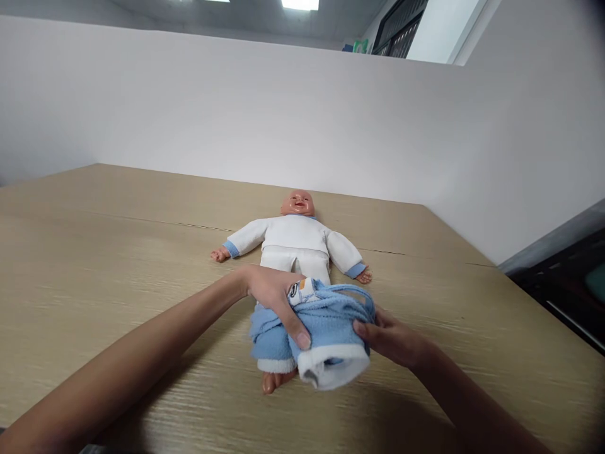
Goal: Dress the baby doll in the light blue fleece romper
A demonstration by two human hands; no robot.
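Observation:
A baby doll (296,234) lies on its back on the table, head toward the wall, in a white top with blue cuffs. Bunched round its lower legs are light blue doll pants (326,331) with white hems and a printed patch. One foot pokes out of the leg opening on the left; in the opening on the right no foot shows. My left hand (278,299) grips the cloth from the left, thumb pressed on the front. On the other side my right hand (390,334) pinches the pants' edge between thumb and fingers.
The wooden table (118,271) spreads out around the doll, with a seam running across it. A white wall (265,107) rises behind its far edge. A dark object (567,284) stands beyond the table's right edge.

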